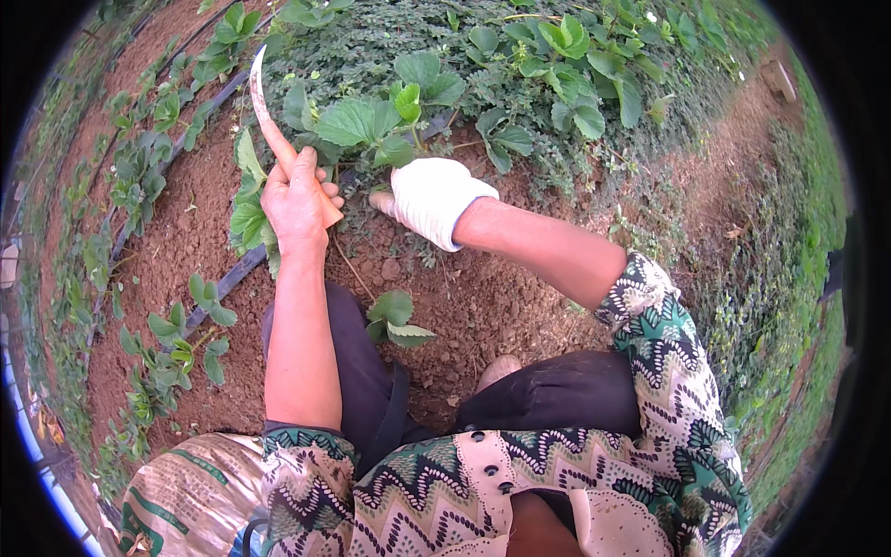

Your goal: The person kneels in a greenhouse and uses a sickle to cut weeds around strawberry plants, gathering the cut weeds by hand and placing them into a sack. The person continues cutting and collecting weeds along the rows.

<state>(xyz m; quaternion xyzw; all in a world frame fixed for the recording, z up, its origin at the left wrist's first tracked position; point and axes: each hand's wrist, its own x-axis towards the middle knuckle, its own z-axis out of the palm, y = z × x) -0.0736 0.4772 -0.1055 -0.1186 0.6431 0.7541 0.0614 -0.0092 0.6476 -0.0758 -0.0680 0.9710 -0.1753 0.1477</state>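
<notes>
My bare left hand (294, 205) is closed around the orange-brown handle of a small sickle (278, 145). Its thin curved blade points up and away from me, with dark marks along the metal. My right hand (438, 198) wears a white knitted glove, and the tip of its thumb shows bare. It reaches down to the soil at the base of a strawberry plant (358, 124), beside low weeds (411, 247). The other right fingers are hidden behind the glove and leaves, so whether they grip anything cannot be seen.
A dark drip hose (237, 275) runs diagonally along the left. Small-leaved weeds (390, 31) grow thickly beyond the hands. More strawberry plants (574, 76) stand at upper right. A young strawberry plant (393, 317) lies by my knees. A printed woven sack (198, 487) rests at lower left.
</notes>
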